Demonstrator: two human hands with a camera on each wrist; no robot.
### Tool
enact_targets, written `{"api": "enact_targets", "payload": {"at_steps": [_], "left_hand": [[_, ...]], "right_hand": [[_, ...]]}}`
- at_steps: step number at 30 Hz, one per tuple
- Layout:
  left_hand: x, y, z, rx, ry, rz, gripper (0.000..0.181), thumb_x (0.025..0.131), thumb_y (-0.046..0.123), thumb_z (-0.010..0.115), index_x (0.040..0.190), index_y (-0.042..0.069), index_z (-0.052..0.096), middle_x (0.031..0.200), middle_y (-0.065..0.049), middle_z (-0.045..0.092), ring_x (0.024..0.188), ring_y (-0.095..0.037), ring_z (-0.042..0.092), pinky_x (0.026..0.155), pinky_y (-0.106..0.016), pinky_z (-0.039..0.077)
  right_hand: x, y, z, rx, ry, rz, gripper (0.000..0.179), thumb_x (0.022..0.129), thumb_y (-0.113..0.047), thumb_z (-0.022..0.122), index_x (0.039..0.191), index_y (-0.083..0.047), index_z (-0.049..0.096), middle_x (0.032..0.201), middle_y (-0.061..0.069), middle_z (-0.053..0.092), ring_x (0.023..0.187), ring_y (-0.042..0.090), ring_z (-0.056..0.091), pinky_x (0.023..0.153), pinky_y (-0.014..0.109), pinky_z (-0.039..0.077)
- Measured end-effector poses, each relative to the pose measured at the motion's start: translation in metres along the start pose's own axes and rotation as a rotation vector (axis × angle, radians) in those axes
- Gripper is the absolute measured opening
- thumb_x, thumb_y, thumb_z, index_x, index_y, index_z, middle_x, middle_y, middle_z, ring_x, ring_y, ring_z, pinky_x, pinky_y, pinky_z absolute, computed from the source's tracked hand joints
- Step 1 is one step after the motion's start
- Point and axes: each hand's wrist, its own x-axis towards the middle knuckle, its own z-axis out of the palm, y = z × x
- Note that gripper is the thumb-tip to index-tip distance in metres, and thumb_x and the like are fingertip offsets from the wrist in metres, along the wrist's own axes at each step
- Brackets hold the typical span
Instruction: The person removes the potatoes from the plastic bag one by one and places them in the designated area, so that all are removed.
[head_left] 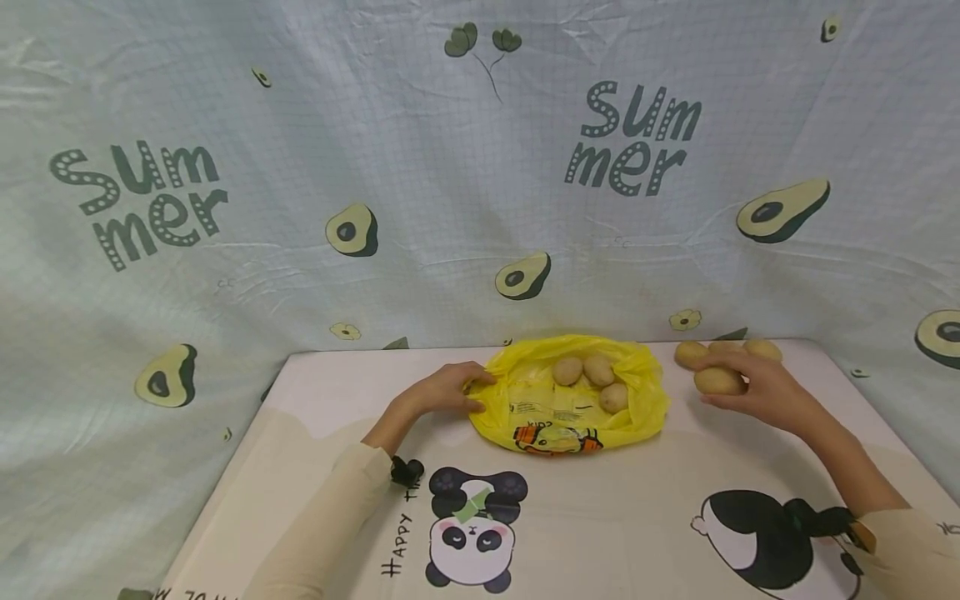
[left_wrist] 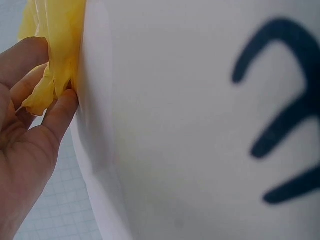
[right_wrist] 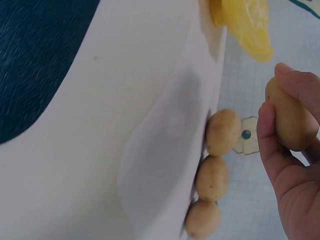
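A yellow plastic bag (head_left: 555, 408) lies with its mouth spread wide on the table, and 3 potatoes (head_left: 598, 370) rest inside it. My left hand (head_left: 452, 387) grips the bag's left rim; in the left wrist view, thumb and fingers pinch the crumpled yellow plastic (left_wrist: 62, 45). To the right of the bag, my right hand (head_left: 768, 390) holds a potato (head_left: 720, 381) above the table. The right wrist view shows that potato (right_wrist: 290, 115) between thumb and fingers, with its lower side partly covered by the hand.
Behind the right hand, 3 more potatoes (right_wrist: 212, 178) stand in a row along the table's back edge. A light tablecloth (head_left: 600, 517) with panda prints covers the table. A pale curtain (head_left: 435, 167) with avocado prints hangs right behind it.
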Motion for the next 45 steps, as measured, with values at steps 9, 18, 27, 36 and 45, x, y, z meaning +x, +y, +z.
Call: {"api": "enact_targets", "payload": {"at_steps": [9,18,27,36,45], "left_hand": [[0.001,0.002,-0.001,-0.010,0.002,-0.015,0.047,0.091,0.016,0.076,0.136,0.011,0.065,0.143,-0.007,0.058,0.134,-0.028,0.051,0.117,-0.045,0.038],[0.001,0.001,-0.001,0.000,-0.006,-0.011,0.048,0.091,0.015,0.077,0.137,0.010,0.064,0.143,-0.007,0.059,0.135,-0.027,0.050,0.117,-0.043,0.037],[0.002,0.000,0.000,0.003,-0.010,-0.006,0.049,0.091,0.015,0.076,0.138,0.010,0.064,0.143,-0.008,0.058,0.136,-0.027,0.050,0.118,-0.044,0.037],[0.001,0.000,-0.001,0.000,-0.002,0.006,0.048,0.091,0.015,0.077,0.137,0.010,0.065,0.142,-0.008,0.059,0.135,-0.028,0.051,0.117,-0.044,0.038],[0.001,0.000,-0.001,0.005,-0.006,0.009,0.049,0.091,0.016,0.077,0.137,0.010,0.064,0.142,-0.008,0.059,0.135,-0.028,0.051,0.117,-0.044,0.038]], "right_hand": [[-0.014,0.018,-0.008,-0.018,-0.050,0.154,0.045,0.081,-0.026,0.087,0.119,-0.014,0.069,0.124,0.024,0.065,0.095,0.035,0.060,0.072,0.038,0.045],[-0.026,0.035,-0.008,-0.033,-0.047,0.213,0.045,0.081,-0.026,0.087,0.120,-0.013,0.068,0.116,0.022,0.066,0.095,0.032,0.055,0.071,0.037,0.042],[-0.033,0.050,-0.012,-0.050,-0.020,0.211,0.048,0.079,-0.025,0.088,0.120,-0.010,0.068,0.118,0.027,0.065,0.096,0.035,0.056,0.071,0.035,0.040],[-0.039,0.066,-0.012,-0.046,0.033,0.195,0.043,0.080,-0.019,0.087,0.117,-0.005,0.070,0.120,0.030,0.062,0.105,0.041,0.053,0.076,0.031,0.035],[-0.044,0.075,-0.017,-0.037,0.040,0.205,0.041,0.081,-0.016,0.086,0.115,0.001,0.070,0.111,0.029,0.059,0.098,0.039,0.047,0.072,0.037,0.034]]}}
